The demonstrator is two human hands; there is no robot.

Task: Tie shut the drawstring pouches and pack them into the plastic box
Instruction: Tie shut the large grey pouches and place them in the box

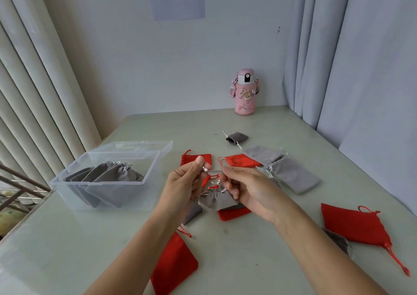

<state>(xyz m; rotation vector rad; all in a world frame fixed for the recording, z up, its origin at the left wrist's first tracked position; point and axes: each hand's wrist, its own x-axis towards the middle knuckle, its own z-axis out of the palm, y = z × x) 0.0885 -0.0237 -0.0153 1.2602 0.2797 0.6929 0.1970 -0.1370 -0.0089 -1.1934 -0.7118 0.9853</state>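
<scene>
A grey drawstring pouch (216,200) with its mouth gathered hangs between my hands above the table's middle. My left hand (184,182) pinches one end of its silver cord near 910,843. My right hand (247,189) grips the other cord end and the pouch's side. The clear plastic box (74,188) stands to the left, lid open behind it, with several grey pouches (108,177) leaning inside. Loose red pouches (355,223) and grey pouches (293,174) lie scattered across the table; one small dark grey pouch (237,138) lies farther back.
A pink water bottle (245,91) stands at the back of the pale green table (67,249) against the wall. Curtains hang on both sides. A red pouch (173,265) lies near the front edge under my left forearm.
</scene>
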